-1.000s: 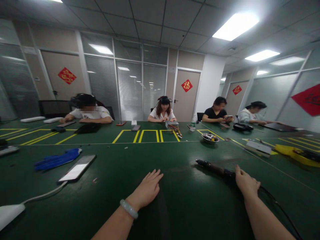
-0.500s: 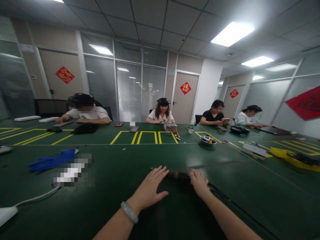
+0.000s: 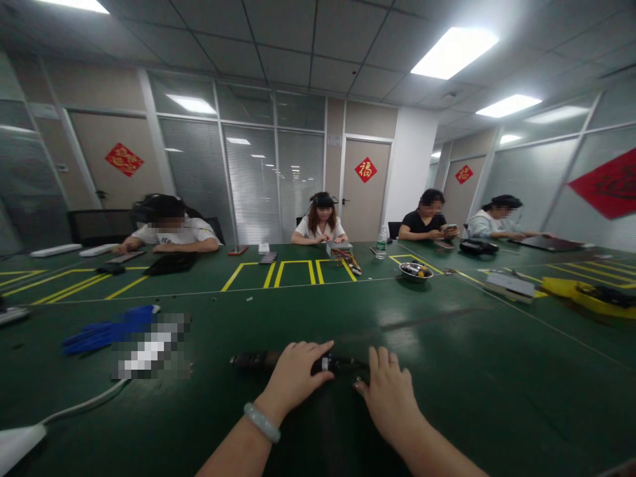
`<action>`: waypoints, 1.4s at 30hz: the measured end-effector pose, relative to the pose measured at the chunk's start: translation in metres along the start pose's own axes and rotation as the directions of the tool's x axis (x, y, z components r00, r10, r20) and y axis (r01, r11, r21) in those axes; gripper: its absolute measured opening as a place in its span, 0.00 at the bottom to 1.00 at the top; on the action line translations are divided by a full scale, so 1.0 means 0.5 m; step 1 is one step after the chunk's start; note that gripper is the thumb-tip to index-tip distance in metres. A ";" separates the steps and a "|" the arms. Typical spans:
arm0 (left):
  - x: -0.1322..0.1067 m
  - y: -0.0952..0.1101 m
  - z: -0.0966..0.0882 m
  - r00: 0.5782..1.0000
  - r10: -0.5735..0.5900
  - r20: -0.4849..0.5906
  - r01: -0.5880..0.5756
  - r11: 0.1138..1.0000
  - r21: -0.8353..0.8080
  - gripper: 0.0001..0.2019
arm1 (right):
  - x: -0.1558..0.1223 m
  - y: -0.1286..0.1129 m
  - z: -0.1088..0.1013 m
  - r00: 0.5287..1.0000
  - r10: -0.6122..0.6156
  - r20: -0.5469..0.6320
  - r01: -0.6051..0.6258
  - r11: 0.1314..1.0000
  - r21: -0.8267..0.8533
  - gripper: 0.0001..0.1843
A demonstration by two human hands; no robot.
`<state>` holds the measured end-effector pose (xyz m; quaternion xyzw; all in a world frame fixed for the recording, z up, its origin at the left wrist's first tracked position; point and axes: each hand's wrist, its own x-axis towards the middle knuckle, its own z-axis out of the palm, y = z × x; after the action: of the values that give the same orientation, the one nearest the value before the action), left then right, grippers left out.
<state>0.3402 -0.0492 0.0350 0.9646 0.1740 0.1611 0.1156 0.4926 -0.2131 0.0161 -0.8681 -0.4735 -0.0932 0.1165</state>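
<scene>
Across the green table in front of me lies a long black corded tool (image 3: 251,362), shaped like an electric screwdriver, with its narrow tip to the left. My left hand (image 3: 295,374) is over its body, thumb on the near side and fingers on the far side. A small white label shows between thumb and index finger. From the tool's right end a black cable (image 3: 350,362) runs under the fingers of my right hand (image 3: 390,391). The right thumb is bent in toward the cable; the palm side is hidden. A pale bangle (image 3: 262,423) circles my left wrist.
On the left lie blue gloves (image 3: 109,329), a pixelated white object (image 3: 152,351) and its white cord (image 3: 82,412). Farther off stand a metal bowl (image 3: 416,278) and a water bottle (image 3: 381,244). A yellow bag (image 3: 571,295) lies right. Several people sit opposite.
The black tool has shifted left, and my left hand has closed over it. My right hand has come slightly nearer and to the left, and the cable no longer trails off to the right.
</scene>
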 end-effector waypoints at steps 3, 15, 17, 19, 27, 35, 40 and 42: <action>0.003 -0.002 0.004 1.000 -0.021 0.005 0.021 1.000 -0.018 0.27 | -0.034 0.054 0.023 0.994 0.089 0.061 -0.083 0.992 -0.098 0.15; 0.002 0.008 -0.027 0.999 -0.033 -0.022 0.032 0.999 -0.038 0.20 | 0.168 0.132 -0.061 0.980 -0.183 0.079 0.169 0.974 0.152 0.11; -0.002 -0.006 -0.033 0.998 -0.059 -0.033 0.058 0.998 -0.018 0.19 | 0.184 0.108 -0.049 0.983 -0.164 0.076 0.148 0.972 0.183 0.11; -0.007 -0.024 -0.038 0.994 -0.103 -0.038 0.104 0.995 0.005 0.18 | 0.182 0.083 -0.027 0.984 -0.159 0.078 0.139 0.967 0.214 0.13; -0.002 -0.027 -0.027 0.992 -0.108 -0.067 0.109 0.994 0.009 0.18 | 0.153 0.062 -0.004 0.946 -0.310 0.097 0.284 0.935 0.213 0.09; 0.012 -0.012 -0.013 0.991 -0.119 -0.059 0.123 0.990 0.063 0.10 | 0.156 0.044 -0.017 0.939 -0.335 0.080 0.316 0.931 0.185 0.10; 0.013 -0.017 -0.007 0.991 -0.115 -0.063 0.119 0.991 0.060 0.09 | 0.137 0.027 -0.023 0.927 -0.354 0.121 0.330 0.926 0.182 0.08; 0.013 -0.018 -0.006 0.991 -0.113 -0.069 0.117 0.992 0.056 0.08 | 0.130 0.017 -0.022 0.923 -0.351 0.156 0.318 0.926 0.201 0.08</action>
<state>0.3422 -0.0381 0.0369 0.9502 0.2378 0.1803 0.0902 0.5339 -0.1689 0.0432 -0.7657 -0.6302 0.0123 0.1280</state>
